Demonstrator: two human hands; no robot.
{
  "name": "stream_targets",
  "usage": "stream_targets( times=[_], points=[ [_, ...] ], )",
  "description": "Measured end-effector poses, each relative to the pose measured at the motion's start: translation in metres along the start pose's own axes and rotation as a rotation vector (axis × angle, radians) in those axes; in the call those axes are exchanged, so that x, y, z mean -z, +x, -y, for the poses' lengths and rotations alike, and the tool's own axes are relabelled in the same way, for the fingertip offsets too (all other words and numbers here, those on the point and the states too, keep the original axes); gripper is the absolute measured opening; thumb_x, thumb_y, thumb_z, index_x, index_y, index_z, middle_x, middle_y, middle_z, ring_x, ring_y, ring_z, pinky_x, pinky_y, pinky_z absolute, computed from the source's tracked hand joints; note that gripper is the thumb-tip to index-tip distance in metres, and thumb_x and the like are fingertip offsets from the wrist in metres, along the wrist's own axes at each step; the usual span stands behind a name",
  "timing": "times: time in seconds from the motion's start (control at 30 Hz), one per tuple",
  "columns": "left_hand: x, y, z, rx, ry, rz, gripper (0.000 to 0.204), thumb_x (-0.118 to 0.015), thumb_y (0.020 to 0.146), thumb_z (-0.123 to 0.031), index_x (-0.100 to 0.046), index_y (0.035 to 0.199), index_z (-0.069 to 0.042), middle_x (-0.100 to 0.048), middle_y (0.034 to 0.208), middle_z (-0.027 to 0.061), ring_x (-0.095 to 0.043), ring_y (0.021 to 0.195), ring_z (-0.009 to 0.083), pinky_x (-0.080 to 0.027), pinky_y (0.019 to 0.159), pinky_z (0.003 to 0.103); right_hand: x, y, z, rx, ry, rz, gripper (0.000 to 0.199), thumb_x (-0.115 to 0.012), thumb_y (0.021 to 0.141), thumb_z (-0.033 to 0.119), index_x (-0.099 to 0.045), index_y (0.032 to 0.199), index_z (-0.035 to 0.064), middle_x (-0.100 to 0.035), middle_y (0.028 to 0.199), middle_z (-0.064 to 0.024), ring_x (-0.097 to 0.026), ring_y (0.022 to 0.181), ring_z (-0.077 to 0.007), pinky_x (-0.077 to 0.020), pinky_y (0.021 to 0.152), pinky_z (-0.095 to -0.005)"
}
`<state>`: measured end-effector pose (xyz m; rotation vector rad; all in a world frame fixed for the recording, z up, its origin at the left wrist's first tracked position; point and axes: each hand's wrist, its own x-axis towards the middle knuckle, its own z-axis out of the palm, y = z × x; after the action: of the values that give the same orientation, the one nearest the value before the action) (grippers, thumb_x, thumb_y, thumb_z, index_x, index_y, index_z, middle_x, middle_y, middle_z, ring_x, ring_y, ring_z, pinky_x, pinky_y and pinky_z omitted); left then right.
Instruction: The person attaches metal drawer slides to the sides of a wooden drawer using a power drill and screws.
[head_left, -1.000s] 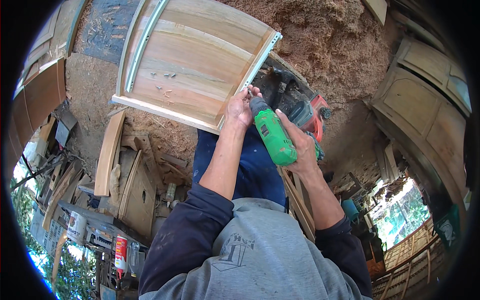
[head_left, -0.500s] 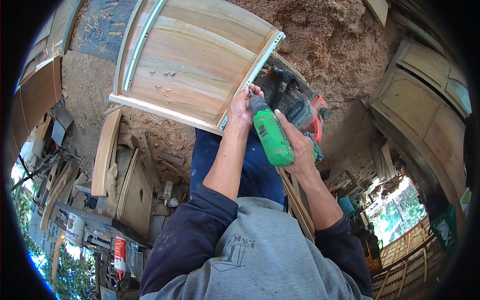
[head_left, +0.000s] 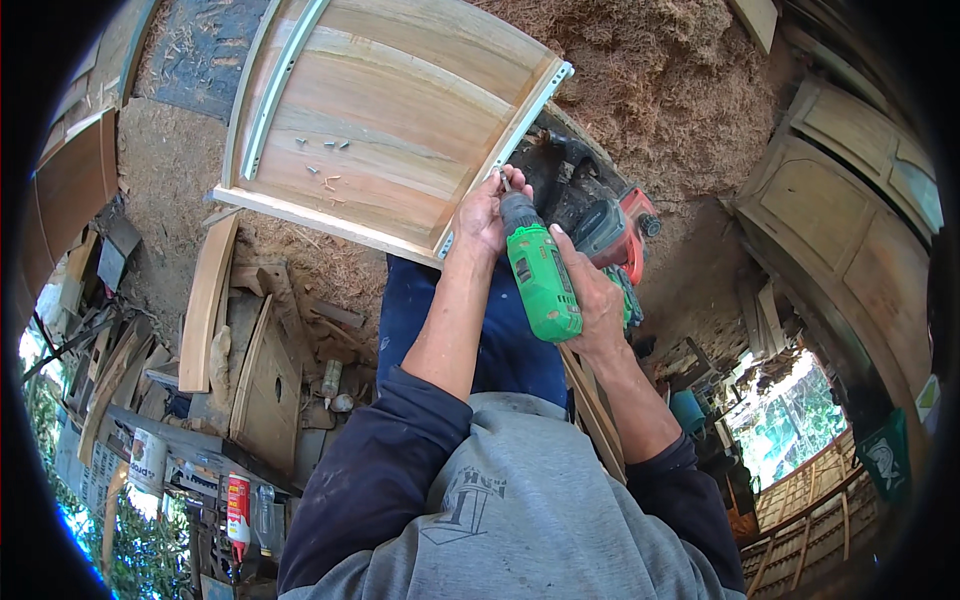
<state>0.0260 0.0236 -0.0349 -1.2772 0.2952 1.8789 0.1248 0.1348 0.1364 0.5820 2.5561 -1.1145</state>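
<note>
My right hand [head_left: 597,300] is wrapped round a green cordless drill [head_left: 541,280], whose dark chuck points at the near right edge of a wooden drawer [head_left: 385,120]. Around the drill's tip, the fingers of my left hand [head_left: 482,218] are pinched together; what they hold there is too small to make out. Beneath that hand runs a pale metal drawer slide [head_left: 540,105], fixed along the drawer's right side. A matching slide [head_left: 285,75] lies along the left side. Several loose screws [head_left: 328,144] rest on the drawer's boards.
A red and grey power tool [head_left: 622,232] sits right of the drill. Wood shavings [head_left: 660,90] cover the ground beyond. Wooden offcuts [head_left: 208,310] lean at the left, near a red and white bottle [head_left: 238,510]. Panelled wooden furniture [head_left: 840,210] stands at the right.
The drill's rear end has dipped slightly toward my body, with my right hand still round it. My left hand stays at the slide, almost unmoved.
</note>
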Motion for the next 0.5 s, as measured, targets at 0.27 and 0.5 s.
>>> stream_targets(
  times=[0.27,0.5],
  points=[
    [-0.008,0.005,0.001,-0.063,0.106,-0.058,0.025,-0.044,0.108,-0.017,-0.062,0.104,0.0,-0.068,0.097,0.0117,-0.067,0.088,0.0223,-0.059,0.083,0.038,0.006,0.007,0.001,0.001,-0.001,0.006,0.085,-0.078,0.077,0.022,-0.042,0.153,0.012,-0.07,0.104,-0.0152,-0.071,0.085,-0.0346,-0.0561,0.07,-0.0432],
    [-0.012,0.009,0.005,-0.114,0.118,-0.149,0.024,-0.045,0.107,-0.015,-0.061,0.103,0.002,-0.067,0.096,0.0136,-0.066,0.088,0.0234,-0.058,0.083,0.036,0.009,0.012,0.001,-0.014,0.018,0.014,0.088,-0.08,0.074,0.018,-0.042,0.153,0.0129,-0.071,0.112,-0.0167,-0.072,0.092,-0.0349,-0.0576,0.074,-0.0423]
  ],
)
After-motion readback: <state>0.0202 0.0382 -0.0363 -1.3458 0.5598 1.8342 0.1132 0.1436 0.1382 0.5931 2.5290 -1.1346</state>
